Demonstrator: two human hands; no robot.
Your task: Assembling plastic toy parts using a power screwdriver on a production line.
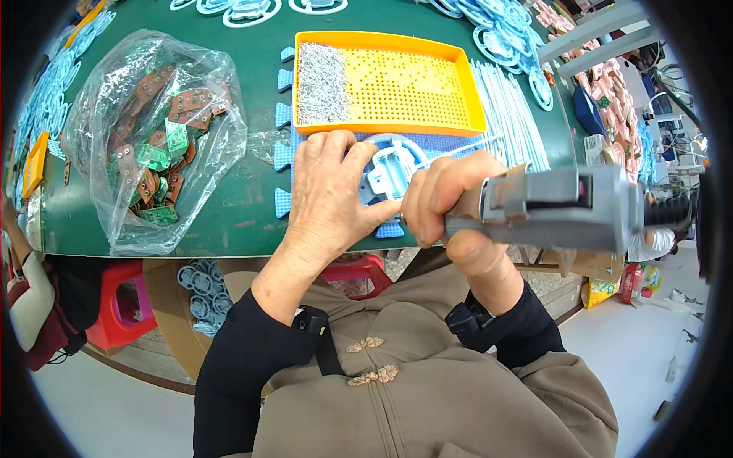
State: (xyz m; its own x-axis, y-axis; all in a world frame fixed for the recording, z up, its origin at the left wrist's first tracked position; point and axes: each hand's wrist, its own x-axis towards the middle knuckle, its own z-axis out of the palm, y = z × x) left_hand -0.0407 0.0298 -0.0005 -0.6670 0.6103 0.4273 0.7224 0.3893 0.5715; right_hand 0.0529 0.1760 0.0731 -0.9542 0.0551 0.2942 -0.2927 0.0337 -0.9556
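A light blue plastic housing (392,169) with a rounded ring lies on the blue foam mat (450,143) at the table's near edge. My left hand (324,179) curls around its left side, thumb below and index finger above, holding it against the mat. In my right hand (462,202) is a grey electric screwdriver (561,208), its body stretching off to the right. The screwdriver's tip is hidden behind my fingers. Just beyond both hands stands a yellow tray (408,126), with a heap of small silver screws (322,84) at its left end.
An open clear plastic bag (221,164) of brown and green circuit boards lies left. White sticks (511,114) lie right of the tray. Light blue rings (500,30) pile at the back right. Below the table are a red stool (114,305) and a box of blue parts (205,294).
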